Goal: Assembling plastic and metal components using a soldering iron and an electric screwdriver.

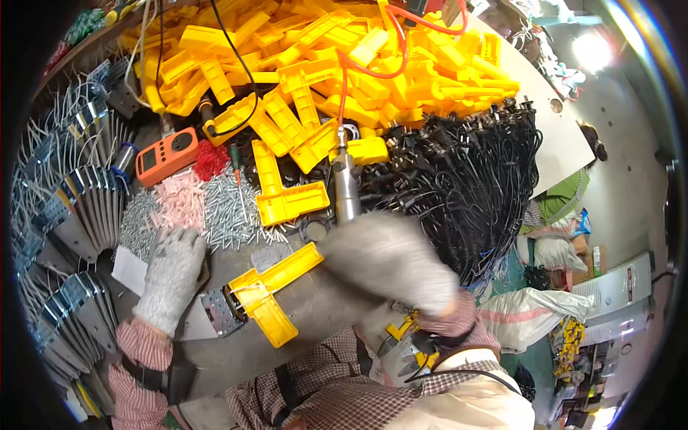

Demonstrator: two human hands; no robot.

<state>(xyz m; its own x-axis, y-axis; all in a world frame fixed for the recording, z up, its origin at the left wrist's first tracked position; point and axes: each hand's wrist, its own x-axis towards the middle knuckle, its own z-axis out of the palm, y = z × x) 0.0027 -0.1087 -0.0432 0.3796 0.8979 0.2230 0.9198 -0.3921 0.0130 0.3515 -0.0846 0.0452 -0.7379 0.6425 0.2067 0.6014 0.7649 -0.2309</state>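
Note:
My left hand (172,269), in a pale knitted glove, reaches to the near edge of a pile of pink plastic pieces (179,199). Its fingers are stretched forward, with the tips among the pieces. Grey screws (233,211) lie heaped beside them. My right hand (390,258), also gloved, is smeared by motion. It covers the lower end of a metal power screwdriver (346,183) on a red hose; whether it grips the tool is unclear. Between my hands lies a yellow T-shaped plastic housing (269,287), a metal bracket plate (221,312) at its left end.
Yellow housings (322,64) are piled at the back. Black plug cords (473,179) are bundled at the right. Metal plates with white wires (93,208) are stacked along the left. An orange meter (166,158) stands behind the pink pieces. A white sack (534,315) sits farther right.

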